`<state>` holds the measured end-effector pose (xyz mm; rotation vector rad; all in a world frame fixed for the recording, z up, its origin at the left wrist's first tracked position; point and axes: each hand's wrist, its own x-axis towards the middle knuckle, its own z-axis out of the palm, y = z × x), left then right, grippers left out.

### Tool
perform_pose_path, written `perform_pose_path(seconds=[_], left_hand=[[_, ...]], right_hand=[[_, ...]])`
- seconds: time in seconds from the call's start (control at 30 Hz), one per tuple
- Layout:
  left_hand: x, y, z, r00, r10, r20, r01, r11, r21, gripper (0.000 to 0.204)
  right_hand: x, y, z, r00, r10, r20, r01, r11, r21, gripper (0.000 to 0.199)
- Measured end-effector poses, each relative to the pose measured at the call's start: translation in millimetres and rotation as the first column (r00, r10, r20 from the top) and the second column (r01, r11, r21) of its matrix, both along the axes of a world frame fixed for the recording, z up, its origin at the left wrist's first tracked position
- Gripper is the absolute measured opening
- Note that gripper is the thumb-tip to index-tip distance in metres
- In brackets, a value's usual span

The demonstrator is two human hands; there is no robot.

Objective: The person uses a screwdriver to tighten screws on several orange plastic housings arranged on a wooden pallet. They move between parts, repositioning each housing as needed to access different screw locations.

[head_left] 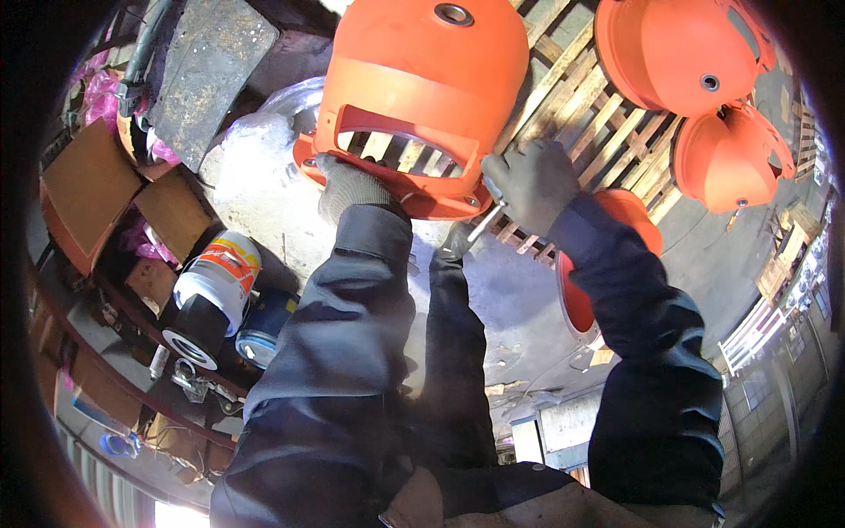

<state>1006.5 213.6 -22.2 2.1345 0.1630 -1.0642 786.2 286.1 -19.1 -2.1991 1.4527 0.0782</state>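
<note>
A large orange bell-shaped metal housing [422, 88] stands at the top centre, with a wide window opening and a flange along its near edge. My left hand [356, 189], in a grey glove, is closed over the flange at the window's left corner. At the flange's right corner, my gloved right hand [534, 183] is closed around a slim hand tool [487, 222]. Its pale shaft sticks out from the fist toward the lower left. The glove hides the tool's other end, so its exact kind does not show.
Wooden pallets [616, 141] lie under and beside the housing. More orange housings [673, 53] stand to the right. On the left are a white bucket [218, 280], a dark blue can [267, 321], cardboard boxes [92, 189], clear plastic wrap [258, 154] and a grey plate [209, 75].
</note>
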Motion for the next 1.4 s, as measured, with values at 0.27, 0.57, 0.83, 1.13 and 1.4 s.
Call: perform_pose_path(seconds=[0.27, 0.57, 0.83, 1.13, 1.4], left_hand=[[11, 1, -13, 0.998, -0.039, 0.042, 0.032, 0.985, 0.168, 0.072], [11, 4, -16, 0.999, -0.039, -0.022, 0.04, 0.998, 0.045, 0.075], [18, 8, -23, 0.995, -0.081, -0.053, 0.084, 0.994, 0.062, 0.07], [10, 3, -14, 0.999, -0.021, -0.033, 0.023, 0.998, 0.06, 0.071], [10, 2, -15, 0.999, -0.014, 0.034, 0.011, 0.997, 0.082, 0.073]], right_hand=[[51, 41, -21, -0.511, -0.855, -0.094, 0.155, -0.199, 0.968, 0.023], [39, 62, -5, -0.436, -0.865, 0.249, 0.511, -0.01, 0.86, 0.034], [7, 18, 21, 0.999, 0.02, -0.029, -0.024, 0.991, -0.134, 0.03], [36, 25, -19, 0.626, -0.69, 0.363, 0.672, 0.714, 0.198, 0.022], [40, 52, -29, -0.555, -0.817, -0.156, 0.127, -0.269, 0.955, 0.037]])
